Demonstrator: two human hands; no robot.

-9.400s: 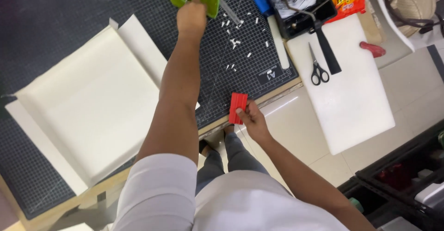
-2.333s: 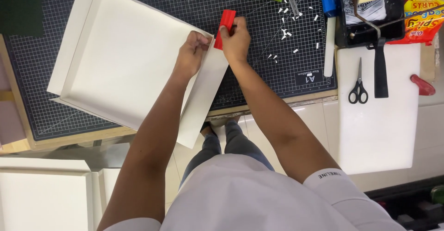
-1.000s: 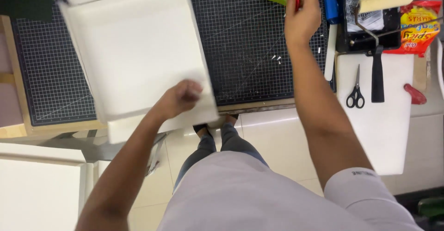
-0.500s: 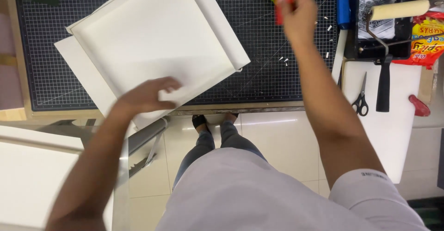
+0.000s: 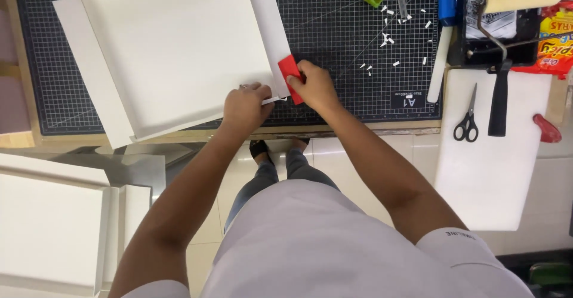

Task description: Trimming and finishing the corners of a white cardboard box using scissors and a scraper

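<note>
Bench: we note a black gridded cutting mat (image 5: pixel 352 53) carrying a white shallow tray-shaped board (image 5: pixel 173 47), its hollow bare. At its near right flap our left hand (image 5: pixel 248 106) presses down, fingers curled on the edge. Our right hand (image 5: pixel 313 86) grips a red scraper (image 5: pixel 290 76) against that flap. Black tray (image 5: pixel 459 41), upper right, holds a paint roller (image 5: pixel 507 11). Scissors (image 5: pixel 464 119) lie on a white sheet (image 5: pixel 495 173).

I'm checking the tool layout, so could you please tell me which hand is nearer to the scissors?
Right. The right hand, holding the red scraper on the cutting mat, lies between the left hand and the scissors, which rest apart on the white board.
</note>
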